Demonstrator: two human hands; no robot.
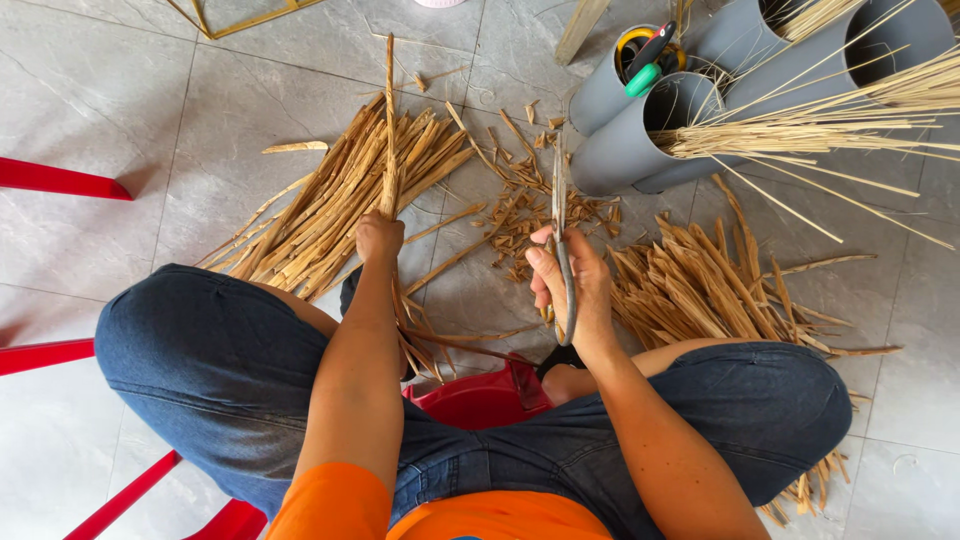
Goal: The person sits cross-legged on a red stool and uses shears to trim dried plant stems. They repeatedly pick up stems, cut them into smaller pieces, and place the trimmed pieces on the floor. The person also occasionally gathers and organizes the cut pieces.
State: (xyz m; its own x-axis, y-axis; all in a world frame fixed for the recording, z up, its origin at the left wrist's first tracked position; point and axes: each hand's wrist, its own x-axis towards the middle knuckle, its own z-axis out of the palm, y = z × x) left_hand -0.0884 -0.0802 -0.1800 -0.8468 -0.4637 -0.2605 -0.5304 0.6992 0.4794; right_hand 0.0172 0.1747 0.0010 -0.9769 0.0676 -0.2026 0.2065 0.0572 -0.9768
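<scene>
A long dry tan reed strip (389, 120) stands nearly upright, pinched at its middle, its top over the floor pile; slim metal scissors (561, 225) point away, blades nearly closed, handles low

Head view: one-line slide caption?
Left hand holds a dried tan leaf strip upright; right hand holds metal scissors.

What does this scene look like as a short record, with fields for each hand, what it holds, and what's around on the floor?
left hand: gripping a long dried strip held upright
right hand: holding scissors, blades pointing away from the person
pile near left hand: dried strips on the tiled floor
pile near right hand: shorter cut strips
between piles: small offcuts
containers: grey tubes lying on their sides, some holding thin straw-coloured sticks
seat: red stool
</scene>
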